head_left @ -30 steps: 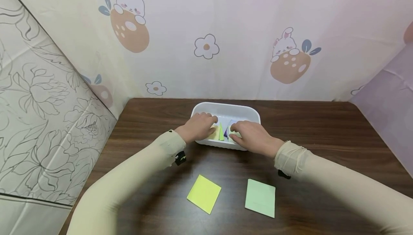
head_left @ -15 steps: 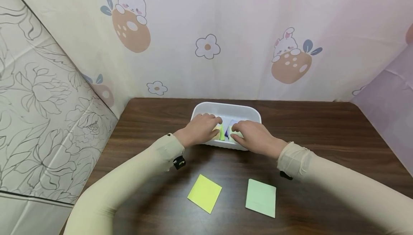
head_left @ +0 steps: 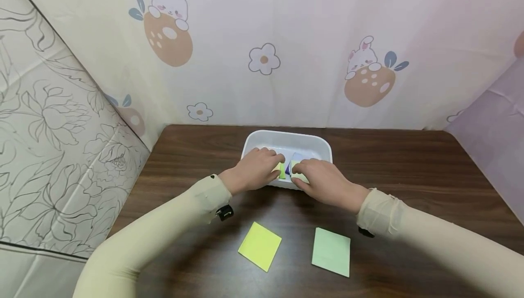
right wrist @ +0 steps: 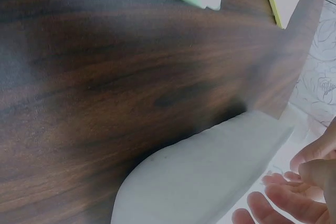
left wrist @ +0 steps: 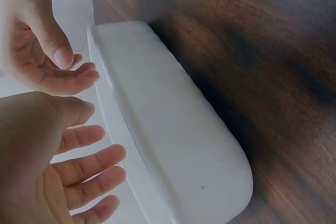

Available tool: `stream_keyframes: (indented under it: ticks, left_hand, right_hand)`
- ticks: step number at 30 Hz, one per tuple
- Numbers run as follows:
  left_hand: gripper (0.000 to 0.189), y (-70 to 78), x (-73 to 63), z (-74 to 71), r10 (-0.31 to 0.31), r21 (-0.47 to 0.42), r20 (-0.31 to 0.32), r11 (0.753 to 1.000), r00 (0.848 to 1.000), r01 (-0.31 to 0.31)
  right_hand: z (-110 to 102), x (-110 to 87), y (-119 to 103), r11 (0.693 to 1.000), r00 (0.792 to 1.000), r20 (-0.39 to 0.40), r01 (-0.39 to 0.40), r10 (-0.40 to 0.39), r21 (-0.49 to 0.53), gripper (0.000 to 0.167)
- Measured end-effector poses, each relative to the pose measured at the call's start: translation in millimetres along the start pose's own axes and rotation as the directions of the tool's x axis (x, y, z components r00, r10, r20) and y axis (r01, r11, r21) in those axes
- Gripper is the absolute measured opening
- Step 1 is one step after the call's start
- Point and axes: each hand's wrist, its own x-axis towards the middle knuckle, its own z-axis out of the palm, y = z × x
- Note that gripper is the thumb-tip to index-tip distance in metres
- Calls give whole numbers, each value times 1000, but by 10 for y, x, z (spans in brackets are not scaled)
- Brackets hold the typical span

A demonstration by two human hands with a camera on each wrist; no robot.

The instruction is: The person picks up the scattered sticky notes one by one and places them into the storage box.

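My left hand [head_left: 257, 169] hovers over the left front part of a white plastic bin [head_left: 288, 139], its fingers loosely bent. Across from it, my right hand [head_left: 325, 181] hangs over the bin's right front rim in a similar pose. Between the hands, inside the bin, lie a yellow-green paper piece [head_left: 282, 170], a purple piece [head_left: 288, 169] and a pale green piece [head_left: 300, 178]. In the left wrist view the fingers of the left hand [left wrist: 68, 166] and right hand [left wrist: 42, 51] hold nothing visible. The hands partly hide the bin's contents.
A yellow sticky-note pad [head_left: 259, 246] and a light green pad [head_left: 331, 252] lie apart on the dark wooden table [head_left: 401, 166], nearer the person than the bin. A patterned curtain [head_left: 303, 61] stands behind the table's back edge.
Both hands have drawn slightly back toward the person, and the left has shifted a little right. The bin and the two pads on the table stay in place.
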Motion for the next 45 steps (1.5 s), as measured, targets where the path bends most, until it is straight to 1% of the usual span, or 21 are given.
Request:
stream_keyframes:
  ticks: [5,12,17,20,24,28,32,36,39,45]
  left_hand:
    - [28,64,-34,-19,31,6,-7,1000,1000,-31]
    - [27,145,-77,-22,56,25,-17,998,998,-56]
    - [23,227,-102,-28,103,46,-56,994,993,-100]
    - [23,266,-117,-38,116,60,-68,992,991,-112]
    - [22,292,-136,-44,114,72,-63,991,992,-109]
    - [22,306,-157,-38,120,80,-63,990,991,-115]
    - [22,317,-190,-23,145,77,-82,987,986,-138]
    - [22,328,-226,-18,157,85,-101,985,982,-149]
    - [22,340,-248,-21,159,85,-93,985,983,-151]
    - [24,381,-274,-2,172,70,-52,983,984,-168]
  right_hand:
    - [-26,-70,-39,1000,1000,-14,24,-24,-10,17]
    - [-37,-158,-98,999,999,-28,45,-45,-15,17]
    - [-48,-221,-138,998,998,-29,57,-58,-13,16]
    - [-53,-253,-163,999,998,-19,52,-52,-3,18]
    - [-53,-280,-193,999,999,2,46,-46,-2,20]
    - [-51,-308,-213,998,998,3,55,-55,-8,20]
    - [-45,-363,-222,998,998,2,62,-62,-5,19]
    - [-26,-427,-226,998,998,22,57,-56,-1,16]
    - [-13,-464,-224,999,998,40,54,-54,5,15]
    - [-1,-510,-233,997,996,57,69,-70,15,19]
